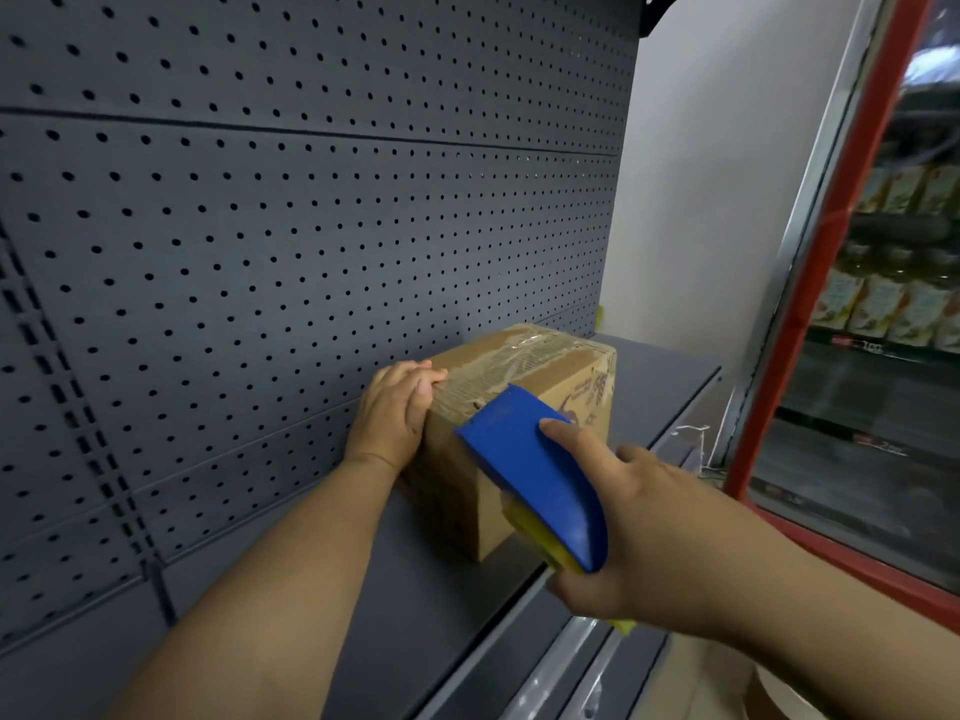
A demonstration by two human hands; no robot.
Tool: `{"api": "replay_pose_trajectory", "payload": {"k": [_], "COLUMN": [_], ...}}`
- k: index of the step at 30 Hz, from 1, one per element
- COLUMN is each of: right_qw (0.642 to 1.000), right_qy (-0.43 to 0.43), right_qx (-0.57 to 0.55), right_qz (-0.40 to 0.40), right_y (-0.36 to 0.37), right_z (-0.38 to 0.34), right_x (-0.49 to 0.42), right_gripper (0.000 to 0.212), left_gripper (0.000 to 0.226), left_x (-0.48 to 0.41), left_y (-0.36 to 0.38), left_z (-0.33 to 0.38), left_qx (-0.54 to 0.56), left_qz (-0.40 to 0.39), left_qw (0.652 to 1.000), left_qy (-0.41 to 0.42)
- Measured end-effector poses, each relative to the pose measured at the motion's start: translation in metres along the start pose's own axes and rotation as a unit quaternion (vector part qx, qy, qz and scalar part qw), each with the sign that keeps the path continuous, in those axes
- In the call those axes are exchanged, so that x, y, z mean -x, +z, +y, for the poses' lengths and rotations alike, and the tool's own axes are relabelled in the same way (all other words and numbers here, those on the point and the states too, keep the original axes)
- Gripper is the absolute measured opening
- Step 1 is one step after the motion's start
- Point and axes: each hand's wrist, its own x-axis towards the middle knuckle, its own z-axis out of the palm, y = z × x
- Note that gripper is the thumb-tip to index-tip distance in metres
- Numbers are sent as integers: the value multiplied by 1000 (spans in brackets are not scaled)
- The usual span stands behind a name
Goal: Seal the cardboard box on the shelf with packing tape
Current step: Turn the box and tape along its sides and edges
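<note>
Box (524, 407) sat on grey shelf (426, 589), against pegboard (260, 226). Left hand (397, 413) pressed flat on box's near top edge, fingers over corner, not gripping. Right hand (639, 532) wrapped around blue dispenser (535, 475), held at box's front corner. Old tape (514, 356) wrinkled along top. Red-framed cooler (810, 314) at right.

A shop: grey pegboard (311, 200) backs a shelf (415, 589) across the left of the frame, and at right a red-framed fridge (826, 304) shows rows of packaged goods (883, 309).
</note>
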Motion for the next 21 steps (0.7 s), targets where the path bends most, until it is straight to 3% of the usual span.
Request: {"api": "replay_pose_trajectory", "payload": {"k": [6, 11, 16, 21], "right_qw": [1000, 999, 999, 999], "right_qy": [-12, -13, -20, -18], "right_qx": [-14, -16, -33, -47], "right_qz": [24, 48, 36, 20], "right_y": [6, 10, 10, 10], "right_z": [17, 17, 21, 22], "right_x": [14, 10, 8, 7], "right_gripper": [95, 90, 82, 83], "left_gripper": [75, 48, 48, 49], "left_x": [1, 4, 5, 9], "left_y": [-3, -13, -25, -21], "left_z": [7, 17, 36, 58], "left_qx": [-51, -100, -123, -68], "left_qz": [-26, -95, -117, -114], "left_qw": [998, 990, 980, 983], "left_qy": [-10, -42, -102, -123]}}
